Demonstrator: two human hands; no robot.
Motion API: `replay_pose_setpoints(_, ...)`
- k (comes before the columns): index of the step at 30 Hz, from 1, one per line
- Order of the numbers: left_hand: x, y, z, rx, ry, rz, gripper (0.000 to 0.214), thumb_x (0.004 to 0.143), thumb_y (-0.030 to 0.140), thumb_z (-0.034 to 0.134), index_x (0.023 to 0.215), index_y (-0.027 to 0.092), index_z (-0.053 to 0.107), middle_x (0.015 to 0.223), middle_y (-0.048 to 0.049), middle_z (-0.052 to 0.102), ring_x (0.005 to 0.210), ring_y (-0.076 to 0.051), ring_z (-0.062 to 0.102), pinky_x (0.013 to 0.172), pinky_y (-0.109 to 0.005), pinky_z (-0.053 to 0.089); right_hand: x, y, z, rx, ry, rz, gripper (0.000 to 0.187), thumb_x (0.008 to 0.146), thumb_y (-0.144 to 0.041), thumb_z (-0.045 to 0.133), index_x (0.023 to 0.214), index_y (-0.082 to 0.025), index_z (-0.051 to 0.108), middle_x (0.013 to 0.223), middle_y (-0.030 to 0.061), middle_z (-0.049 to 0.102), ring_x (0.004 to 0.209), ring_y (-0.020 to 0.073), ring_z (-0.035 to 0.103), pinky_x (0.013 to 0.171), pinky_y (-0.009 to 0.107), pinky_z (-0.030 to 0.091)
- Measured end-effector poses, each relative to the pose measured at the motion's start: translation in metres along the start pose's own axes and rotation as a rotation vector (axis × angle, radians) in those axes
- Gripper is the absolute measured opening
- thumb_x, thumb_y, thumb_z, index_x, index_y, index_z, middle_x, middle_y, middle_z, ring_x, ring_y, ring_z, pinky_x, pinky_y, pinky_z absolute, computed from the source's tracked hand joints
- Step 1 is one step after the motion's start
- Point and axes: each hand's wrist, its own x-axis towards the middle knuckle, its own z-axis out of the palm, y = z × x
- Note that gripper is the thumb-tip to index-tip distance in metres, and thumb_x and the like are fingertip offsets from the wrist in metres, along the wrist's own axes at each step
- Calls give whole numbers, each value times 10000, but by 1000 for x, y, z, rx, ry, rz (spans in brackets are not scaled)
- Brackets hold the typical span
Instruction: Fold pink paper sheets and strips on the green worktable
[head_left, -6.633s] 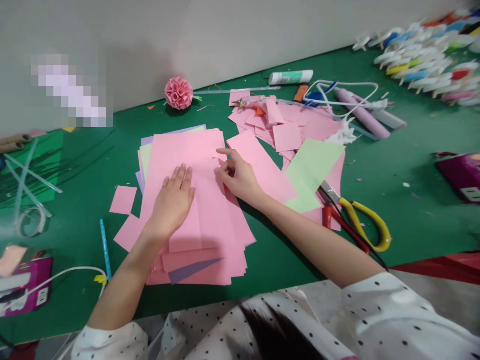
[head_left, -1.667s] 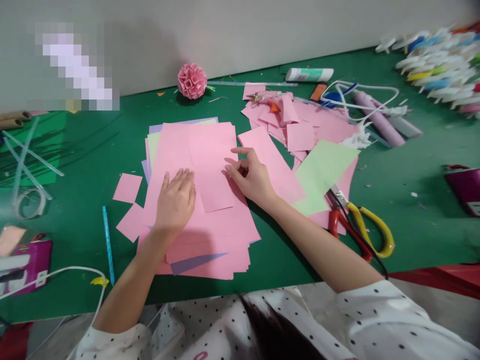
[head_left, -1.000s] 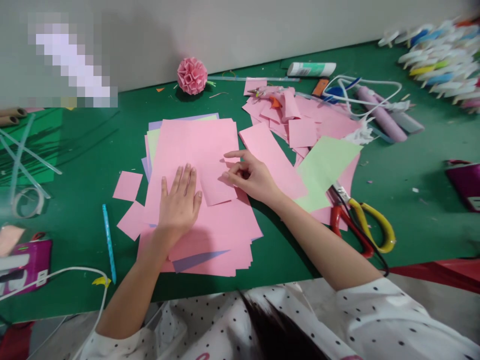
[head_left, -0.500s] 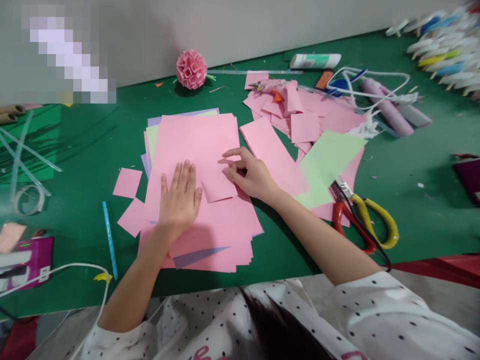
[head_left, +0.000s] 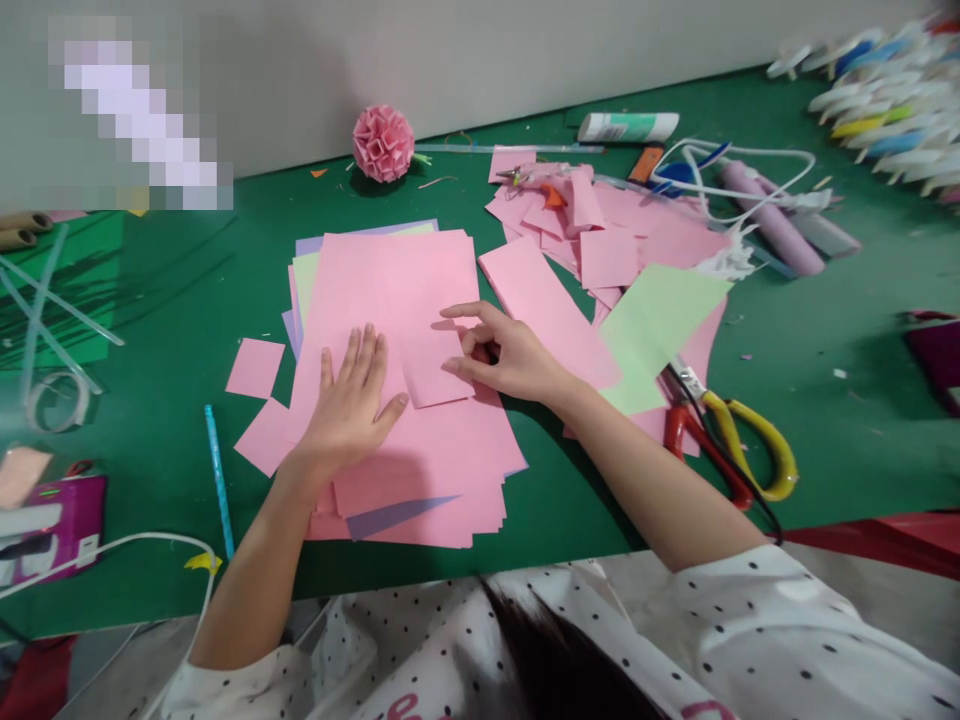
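Head view. The left hand (head_left: 349,405) lies flat, fingers spread, on the pink sheet (head_left: 367,275). The right hand (head_left: 510,352), thumb and forefinger parted and nothing visibly pinched, rests over a narrower pink piece (head_left: 436,380), just right of the left thumb. The step appears to be steadying and flattening paper; the next move seemingly calls for even fingertip pressure, left palm firm.

One camera, worn on the head, looks forward and down (from rather near) over the flat green table (head_left: 862,430) to the far, smooth grey wall (head_left: 525,60).
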Motion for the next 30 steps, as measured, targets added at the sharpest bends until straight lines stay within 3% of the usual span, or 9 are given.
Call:
replay_pose_setpoints(5, 1, 2, 2, 46, -12, 5, 747, 1059, 430, 330, 1677, 161, 7, 1755, -182, -22, 1631, -345, -59, 1261, -692, -32, 2, 4, -1, 9, -55, -10, 317, 908, -366, 696, 1168, -227, 581, 615, -99, 480, 565, 126, 464, 619, 296, 371)
replay_pose_setpoints(16, 2, 4, 1, 55, -8, -17, 783, 1054, 429, 346, 1668, 113, -25, 1747, -211, -25, 1631, -349, -56, 1262, -690, -37, 2, 0, -3, 10, -88, 7, 314, 896, -294, 683, 1161, -226, 530, 609, -109, 464, 574, 131, 466, 652, 302, 371)
replay_pose_setpoints(24, 1, 2, 4, 60, 31, 4, 789, 1047, 418, 357, 1671, 148, -43, 1756, -194, 17, 1634, -354, -23, 1263, -693, -13, 2, 6, -13, 62, -59, 34, 327, 902, -296, 681, 1184, -236, 527, 604, -118, 405, 545, 125, 407, 612, 291, 340)
replay_pose_setpoints(30, 0, 3, 1, 55, 0, -15, 874, 1028, 536, 388, 1669, 125, -41, 1752, -204, -10, 1632, -361, -44, 1264, -685, -36, 1, -1, -9, -7, -66, -8, 362, 906, -259, 629, 1256, -217, 548, 704, -67, 513, 631, 143, 529, 656, 300, 412)
